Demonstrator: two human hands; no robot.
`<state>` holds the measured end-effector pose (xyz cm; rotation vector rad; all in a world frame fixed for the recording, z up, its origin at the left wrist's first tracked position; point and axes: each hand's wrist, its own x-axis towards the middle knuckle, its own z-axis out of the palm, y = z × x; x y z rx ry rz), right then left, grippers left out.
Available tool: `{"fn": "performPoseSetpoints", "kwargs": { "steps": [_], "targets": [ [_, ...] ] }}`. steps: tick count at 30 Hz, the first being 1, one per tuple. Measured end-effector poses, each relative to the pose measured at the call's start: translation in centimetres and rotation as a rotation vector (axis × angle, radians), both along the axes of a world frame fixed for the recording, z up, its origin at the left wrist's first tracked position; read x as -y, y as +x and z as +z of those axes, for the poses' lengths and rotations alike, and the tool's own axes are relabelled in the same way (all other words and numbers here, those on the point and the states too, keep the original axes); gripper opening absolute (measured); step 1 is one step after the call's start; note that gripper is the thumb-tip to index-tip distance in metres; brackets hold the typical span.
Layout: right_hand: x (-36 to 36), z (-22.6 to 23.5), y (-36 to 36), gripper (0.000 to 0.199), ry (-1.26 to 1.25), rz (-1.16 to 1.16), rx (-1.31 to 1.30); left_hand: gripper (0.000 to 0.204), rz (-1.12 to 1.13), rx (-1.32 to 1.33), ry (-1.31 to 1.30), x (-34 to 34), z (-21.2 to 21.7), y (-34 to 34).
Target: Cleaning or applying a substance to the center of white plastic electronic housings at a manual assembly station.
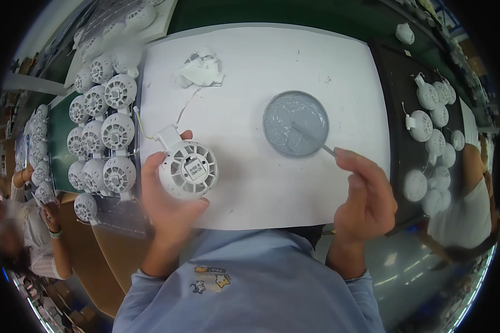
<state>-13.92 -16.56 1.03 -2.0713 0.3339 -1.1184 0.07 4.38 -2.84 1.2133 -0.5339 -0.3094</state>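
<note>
A small fan of hard, matt white plastic is held above the near left part of the worktop, whose surface is smooth, white and dark-flecked. Its rounded body is pierced by a ring of slots around a squarish central label. Its slotted face is turned up toward the camera; its short, boxy neck points to the far left, and its long axis runs from there to the near right. By the left hand its rim is gripped, the fingers clamped on it. A thin stick is pinched between the fingers and thumb of the right hand, its far end sunk in glossy, ridged grey paste. The paste is contained in a shallow round tub. One fan, one stick, one tub and one crumpled white wad are counted on or over the worktop. More than ten similar fans are ranged at the left, and several more are clustered on a dark board at the right; exact totals cannot be told because of overlap and blur.
</note>
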Motion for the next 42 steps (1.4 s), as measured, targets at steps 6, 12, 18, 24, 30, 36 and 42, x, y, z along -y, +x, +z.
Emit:
{"fn": "performPoseSetpoints", "kwargs": {
  "steps": [6, 12, 18, 24, 30, 36, 42],
  "targets": [
    [-0.6, 0.3, -1.7, 0.014, -0.006, 0.066, 0.107, 0.074, 0.019, -0.118, -0.019, 1.0, -0.5, -0.4],
    [0.1, -1.0, -1.8, 0.017, 0.306, -0.079, 0.297, 0.074, -0.018, -0.094, -0.019, 1.0, -0.5, -0.2],
    [2.6, -3.2, -0.9, 0.022, 0.848, -0.258, 0.418, 0.077, -0.064, -0.059, 0.032, 0.6, -0.7, 0.0],
    [3.4, -3.7, -0.9, 0.028, 1.073, -0.252, 0.442, 0.078, -0.062, -0.099, 0.039, 0.7, -0.5, -0.3],
    [3.2, -3.9, -0.7, 0.037, 1.134, -0.169, 0.425, 0.077, -0.054, -0.095, 0.055, 0.6, -0.5, -0.5],
    [2.5, -3.9, -0.4, 0.037, 1.174, -0.108, 0.443, 0.078, -0.080, -0.112, 0.047, 1.4, 0.1, -0.7],
    [2.4, -3.7, -0.6, 0.026, 1.176, -0.116, 0.501, 0.073, -0.140, -0.186, -0.081, 2.7, 0.5, -1.0]
  ]
}}
